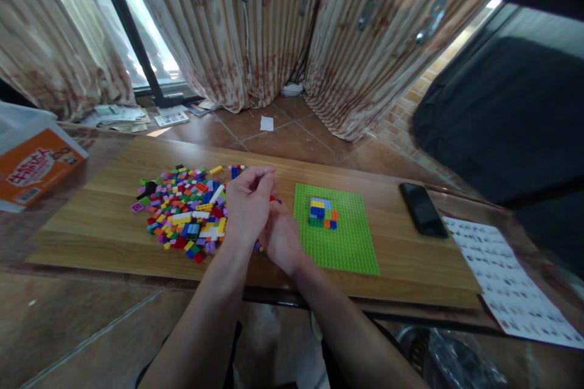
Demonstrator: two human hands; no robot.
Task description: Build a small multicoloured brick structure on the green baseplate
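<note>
The person's left hand [249, 203] and right hand [280, 234] are close together, overlapping in view, at the right side of a loose pile of toy building bricks [182, 217]. Fingers on both hands are curled; whether they grasp a brick cannot be told. The pile covers the left part of a wooden tabletop [104, 219]. Just right of the hands, a green studded baseplate [351, 249] bears a small multicoloured brick build [317, 213] toward its far left. Farther right lie a black smartphone [423, 209] and a printed sheet [511, 279].
</note>
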